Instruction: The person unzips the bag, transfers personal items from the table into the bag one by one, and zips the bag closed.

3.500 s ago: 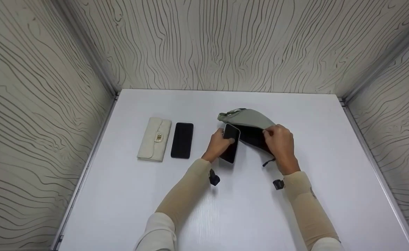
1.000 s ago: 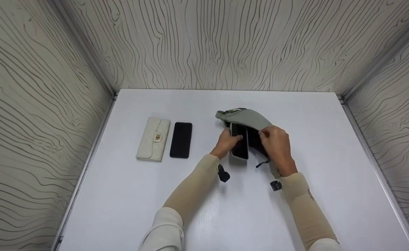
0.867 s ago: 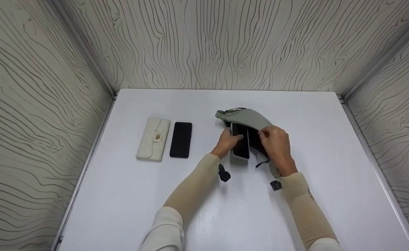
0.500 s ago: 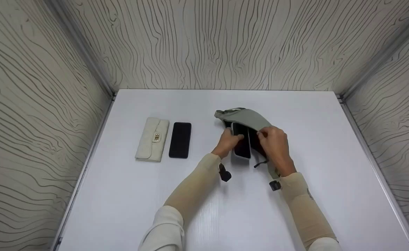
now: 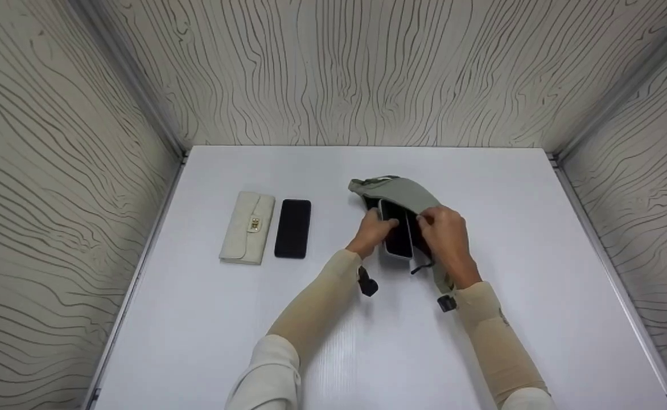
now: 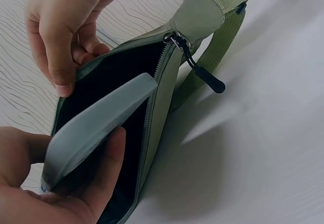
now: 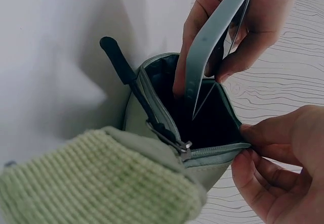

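Note:
In the head view, my left hand [image 5: 372, 232] grips a smartphone [image 5: 397, 239] in a pale case, thumb across its dark screen. One end of that phone sits inside the mouth of a green waist bag [image 5: 407, 192]; its near end sticks out. My right hand [image 5: 448, 239] pinches the bag's rim. Both wrist views show the unzipped opening, its dark lining [image 7: 217, 123] and the black zipper pull [image 6: 208, 79] hanging outside. The phone case [image 6: 104, 115] stands tilted between the zipper edges. How deep the phone reaches is hidden.
A cream wallet [image 5: 247, 228] with a gold clasp lies at the left of the white table [image 5: 333, 341]. Beside it rests a second black phone [image 5: 292, 229], face up. The bag's woven green strap [image 7: 101, 183] trails over the table. Patterned walls [image 5: 333, 74] enclose the table.
Over these seconds, my left hand has carried the phone rightward from the bag's left edge into its opening. My right hand keeps its pinch on the rim, shifting slightly left.

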`<action>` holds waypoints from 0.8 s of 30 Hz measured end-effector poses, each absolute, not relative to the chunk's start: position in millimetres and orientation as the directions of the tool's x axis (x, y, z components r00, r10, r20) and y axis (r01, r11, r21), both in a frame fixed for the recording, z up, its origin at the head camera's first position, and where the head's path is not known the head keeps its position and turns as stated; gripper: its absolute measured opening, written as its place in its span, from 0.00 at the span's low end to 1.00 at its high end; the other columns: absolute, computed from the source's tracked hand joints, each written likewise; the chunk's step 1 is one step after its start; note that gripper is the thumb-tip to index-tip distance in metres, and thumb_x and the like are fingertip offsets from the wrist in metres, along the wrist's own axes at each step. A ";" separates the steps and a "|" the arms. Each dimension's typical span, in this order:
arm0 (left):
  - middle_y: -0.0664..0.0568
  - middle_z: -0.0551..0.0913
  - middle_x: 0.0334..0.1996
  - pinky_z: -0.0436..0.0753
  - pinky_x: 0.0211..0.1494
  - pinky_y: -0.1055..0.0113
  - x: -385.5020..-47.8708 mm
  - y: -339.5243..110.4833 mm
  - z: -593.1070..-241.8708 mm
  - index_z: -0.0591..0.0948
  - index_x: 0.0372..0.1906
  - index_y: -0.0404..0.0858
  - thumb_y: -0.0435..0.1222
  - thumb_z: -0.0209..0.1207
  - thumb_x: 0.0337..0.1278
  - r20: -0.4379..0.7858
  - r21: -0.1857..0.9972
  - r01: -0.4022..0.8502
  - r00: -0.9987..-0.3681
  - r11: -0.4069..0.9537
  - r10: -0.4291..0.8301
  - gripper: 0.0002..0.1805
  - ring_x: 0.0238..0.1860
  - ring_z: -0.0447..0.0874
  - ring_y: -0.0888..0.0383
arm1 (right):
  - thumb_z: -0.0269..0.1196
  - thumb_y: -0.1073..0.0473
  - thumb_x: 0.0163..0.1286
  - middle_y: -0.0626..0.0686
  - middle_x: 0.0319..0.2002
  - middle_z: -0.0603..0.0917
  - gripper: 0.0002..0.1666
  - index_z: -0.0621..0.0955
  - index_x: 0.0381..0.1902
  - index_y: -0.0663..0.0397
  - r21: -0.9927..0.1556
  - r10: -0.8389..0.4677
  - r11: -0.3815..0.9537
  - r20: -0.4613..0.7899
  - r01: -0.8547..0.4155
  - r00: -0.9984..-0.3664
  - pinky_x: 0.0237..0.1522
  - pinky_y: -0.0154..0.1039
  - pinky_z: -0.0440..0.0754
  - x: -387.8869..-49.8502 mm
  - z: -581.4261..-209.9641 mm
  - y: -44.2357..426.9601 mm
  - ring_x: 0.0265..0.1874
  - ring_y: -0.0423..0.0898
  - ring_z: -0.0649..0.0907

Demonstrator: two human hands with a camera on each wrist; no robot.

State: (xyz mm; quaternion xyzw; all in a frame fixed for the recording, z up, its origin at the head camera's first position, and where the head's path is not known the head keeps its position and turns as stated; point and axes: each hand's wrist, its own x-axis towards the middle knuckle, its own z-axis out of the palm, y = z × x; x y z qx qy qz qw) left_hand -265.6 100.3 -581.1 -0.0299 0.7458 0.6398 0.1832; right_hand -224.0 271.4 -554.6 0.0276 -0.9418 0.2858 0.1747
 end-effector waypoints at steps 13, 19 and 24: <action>0.39 0.81 0.58 0.83 0.52 0.62 -267.6 101.6 -584.5 0.70 0.70 0.27 0.36 0.62 0.71 -0.320 0.943 -0.288 -0.924 0.168 0.211 0.29 0.49 0.81 0.53 | 0.69 0.66 0.72 0.63 0.38 0.90 0.07 0.91 0.40 0.67 -0.526 0.021 0.832 0.348 -0.177 -0.937 0.43 0.55 0.88 -220.0 -556.8 270.0 0.40 0.60 0.89; 0.47 0.78 0.45 0.78 0.38 0.67 -268.6 103.7 -586.2 0.73 0.66 0.27 0.35 0.62 0.71 -0.317 0.943 -0.283 -0.924 0.173 0.216 0.25 0.38 0.77 0.57 | 0.69 0.68 0.70 0.63 0.36 0.90 0.06 0.90 0.38 0.68 -0.514 -0.004 0.830 0.381 -0.215 -0.925 0.41 0.54 0.88 -218.1 -556.8 269.3 0.37 0.59 0.89; 0.44 0.80 0.51 0.79 0.43 0.66 -269.5 106.0 -587.2 0.71 0.69 0.26 0.35 0.62 0.71 -0.320 0.941 -0.285 -0.925 0.182 0.206 0.28 0.43 0.78 0.55 | 0.70 0.68 0.70 0.62 0.35 0.89 0.05 0.91 0.38 0.67 -0.506 -0.013 0.832 0.393 -0.228 -0.920 0.41 0.54 0.87 -218.2 -557.9 270.1 0.37 0.59 0.89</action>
